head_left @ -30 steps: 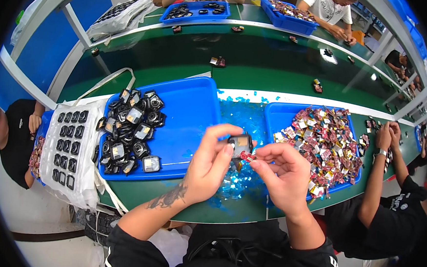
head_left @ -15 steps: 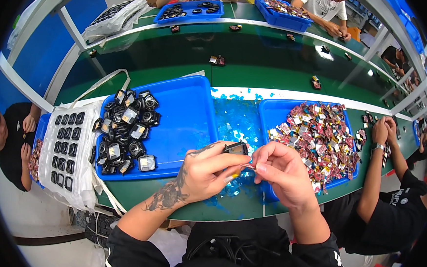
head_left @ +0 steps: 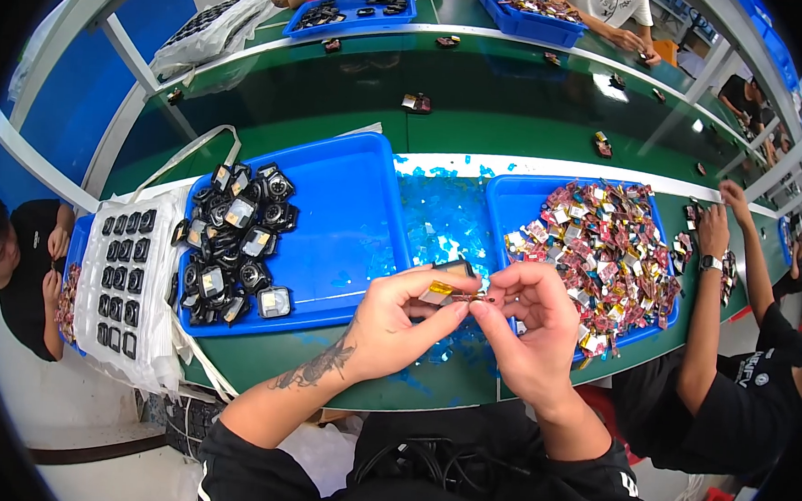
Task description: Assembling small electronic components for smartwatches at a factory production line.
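Note:
My left hand (head_left: 394, 331) is closed around a small black case (head_left: 456, 268) with a part showing yellow and silver (head_left: 437, 292) beside it, between thumb and fingers. Thumb and fingertips of my right hand (head_left: 538, 334) pinch at the near edge of that same part, touching my left thumb tip. What lies exactly between the right fingertips is too small to make out. Both hands hover over the front of the bench, between a blue tray (head_left: 345, 183) with piled black watch-like cases (head_left: 247, 218) and another blue tray (head_left: 505, 202) heaped with small red-and-silver circuit boards (head_left: 602, 263).
Blue film scraps (head_left: 439, 225) litter the bench between the trays. At far left stands a white plastic tray (head_left: 155, 300) with rows of black frames. Beyond a white rail, a green belt (head_left: 337, 100) carries scattered parts. A co-worker's hand (head_left: 714, 231) is at the right; others sit around.
My hands have turned the held part so its yellow and silver face shows, and my right fingers have shifted along its edge. The right co-worker's hands have moved apart; belt parts drifted slightly right.

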Motion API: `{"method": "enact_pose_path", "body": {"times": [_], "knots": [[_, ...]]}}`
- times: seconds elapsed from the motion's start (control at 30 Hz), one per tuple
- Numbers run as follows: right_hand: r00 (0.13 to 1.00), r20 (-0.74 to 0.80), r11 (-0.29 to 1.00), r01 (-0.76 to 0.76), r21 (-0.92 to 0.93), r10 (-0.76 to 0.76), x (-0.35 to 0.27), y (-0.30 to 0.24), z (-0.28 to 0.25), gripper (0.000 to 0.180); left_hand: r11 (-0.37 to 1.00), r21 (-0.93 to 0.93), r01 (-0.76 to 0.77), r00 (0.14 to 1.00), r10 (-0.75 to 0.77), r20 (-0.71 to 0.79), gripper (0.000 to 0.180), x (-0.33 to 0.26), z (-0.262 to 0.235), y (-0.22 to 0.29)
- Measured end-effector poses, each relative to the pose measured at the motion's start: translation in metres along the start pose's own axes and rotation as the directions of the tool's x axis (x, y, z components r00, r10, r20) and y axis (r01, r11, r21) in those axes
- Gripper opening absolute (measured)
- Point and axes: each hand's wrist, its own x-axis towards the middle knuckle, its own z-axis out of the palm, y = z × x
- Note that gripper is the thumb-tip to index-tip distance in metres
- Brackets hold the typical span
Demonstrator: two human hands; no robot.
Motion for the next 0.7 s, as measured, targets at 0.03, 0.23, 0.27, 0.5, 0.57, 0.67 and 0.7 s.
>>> {"method": "enact_pose_path", "body": {"times": [0.03,0.23,0.27,0.5,0.57,0.67,0.7], "knots": [[1.0,0.002,1.0,0.0,0.0,0.0,0.001,0.002,0.0,0.027,1.0,0.0,0.0,1.0,0.0,-0.002,0.027,0.001,0.001,-0.001],[0.998,-0.032,0.998,-0.055,0.026,0.056,0.005,0.008,0.0,0.032,0.988,-0.14,-0.065,0.996,0.072,0.045,0.038,0.003,-0.002,-0.003],[0.998,-0.028,0.998,-0.059,0.027,0.059,0.005,0.007,-0.001,0.032,0.988,-0.141,-0.059,0.996,0.067,0.056,0.039,0.003,-0.001,-0.002],[0.996,-0.084,0.995,-0.041,-0.087,0.033,0.004,0.011,0.001,0.034,0.988,-0.149,-0.04,0.998,0.047,0.041,0.041,0.003,0.004,0.0],[0.996,-0.09,0.994,-0.036,-0.106,0.026,0.006,0.013,0.002,0.035,0.989,-0.145,-0.038,0.999,0.043,0.032,0.042,0.003,0.006,0.002],[0.996,-0.081,0.993,-0.042,-0.113,0.033,0.008,0.014,0.005,0.036,0.986,-0.162,-0.041,0.999,0.043,0.01,0.045,0.004,0.007,0.002],[0.994,-0.082,0.994,-0.078,-0.071,0.072,0.008,0.013,0.006,0.038,0.983,-0.177,-0.047,0.999,0.046,-0.01,0.047,0.003,0.007,0.001]]}}
